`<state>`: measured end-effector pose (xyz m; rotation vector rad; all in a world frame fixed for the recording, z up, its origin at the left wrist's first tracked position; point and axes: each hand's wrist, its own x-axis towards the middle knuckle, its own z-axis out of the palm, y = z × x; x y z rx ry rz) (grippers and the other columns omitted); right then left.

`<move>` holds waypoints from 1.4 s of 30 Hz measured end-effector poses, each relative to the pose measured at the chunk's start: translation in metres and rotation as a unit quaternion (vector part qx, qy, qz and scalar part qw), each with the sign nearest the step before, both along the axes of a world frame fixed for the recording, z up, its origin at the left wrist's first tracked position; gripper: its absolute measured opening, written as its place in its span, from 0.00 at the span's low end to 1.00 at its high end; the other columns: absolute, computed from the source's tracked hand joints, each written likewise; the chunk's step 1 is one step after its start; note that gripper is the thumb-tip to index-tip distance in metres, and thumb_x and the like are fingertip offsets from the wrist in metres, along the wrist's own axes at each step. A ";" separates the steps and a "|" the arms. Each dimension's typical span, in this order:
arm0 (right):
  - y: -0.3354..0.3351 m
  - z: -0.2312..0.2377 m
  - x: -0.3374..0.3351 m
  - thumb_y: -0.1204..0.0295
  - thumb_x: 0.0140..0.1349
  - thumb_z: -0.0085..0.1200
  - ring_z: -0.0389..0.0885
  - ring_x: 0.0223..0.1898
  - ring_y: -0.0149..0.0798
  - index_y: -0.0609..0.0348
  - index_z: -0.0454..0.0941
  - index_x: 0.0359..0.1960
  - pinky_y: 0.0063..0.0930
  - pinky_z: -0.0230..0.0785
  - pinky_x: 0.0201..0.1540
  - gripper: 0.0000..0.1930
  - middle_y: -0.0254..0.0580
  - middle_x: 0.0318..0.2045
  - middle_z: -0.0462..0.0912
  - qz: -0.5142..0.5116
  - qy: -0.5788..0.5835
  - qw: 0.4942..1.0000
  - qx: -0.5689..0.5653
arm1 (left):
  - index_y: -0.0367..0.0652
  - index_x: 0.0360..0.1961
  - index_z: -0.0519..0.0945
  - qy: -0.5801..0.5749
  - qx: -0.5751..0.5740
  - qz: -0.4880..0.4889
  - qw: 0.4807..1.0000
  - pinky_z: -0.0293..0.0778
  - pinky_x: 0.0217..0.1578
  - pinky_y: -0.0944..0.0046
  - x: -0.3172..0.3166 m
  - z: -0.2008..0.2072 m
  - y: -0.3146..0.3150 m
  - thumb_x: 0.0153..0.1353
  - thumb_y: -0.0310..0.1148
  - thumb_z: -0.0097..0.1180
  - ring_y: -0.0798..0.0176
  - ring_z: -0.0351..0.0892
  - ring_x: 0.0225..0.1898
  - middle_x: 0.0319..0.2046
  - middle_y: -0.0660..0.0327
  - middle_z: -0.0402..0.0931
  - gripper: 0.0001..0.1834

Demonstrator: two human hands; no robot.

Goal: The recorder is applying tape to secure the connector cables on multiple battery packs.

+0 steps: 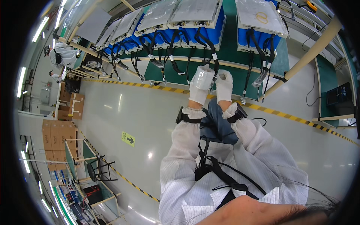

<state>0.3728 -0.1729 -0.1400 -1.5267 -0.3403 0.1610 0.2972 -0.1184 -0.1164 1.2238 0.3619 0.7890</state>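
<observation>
My left hand (197, 94), in a white glove, is closed around a wide roll of clear film or tape (204, 77). Just to its right, my gloved right hand (224, 87) has its fingers curled in beside a black cable bundle (215, 56). Whatever those fingers pinch, if anything, is too small to tell. The bundle hangs down from a battery pack (197, 17) with blue cells and a white top, and its lower end passes between my hands. Another battery pack (258, 18) stands to the right, its black cables hanging over the bench edge.
Several similar packs line the green bench (232, 41) toward the left. A beige post (307, 52) slants at the right. Yellow-black floor tape (262, 108) runs below the bench. Cardboard boxes (58, 138) and a black stool (99, 168) stand at left; another person (63, 56) is farther off.
</observation>
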 end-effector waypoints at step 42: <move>-0.040 0.081 0.002 0.60 0.63 0.44 0.75 0.34 0.37 0.63 0.69 0.44 0.29 0.66 0.38 0.18 0.46 0.34 0.77 0.307 -0.071 0.946 -0.071 | 0.39 0.44 0.72 -0.146 -0.037 0.225 0.963 0.73 0.32 0.72 -0.006 0.045 -0.034 0.59 0.28 0.48 0.69 0.75 0.34 0.36 0.62 0.75 0.11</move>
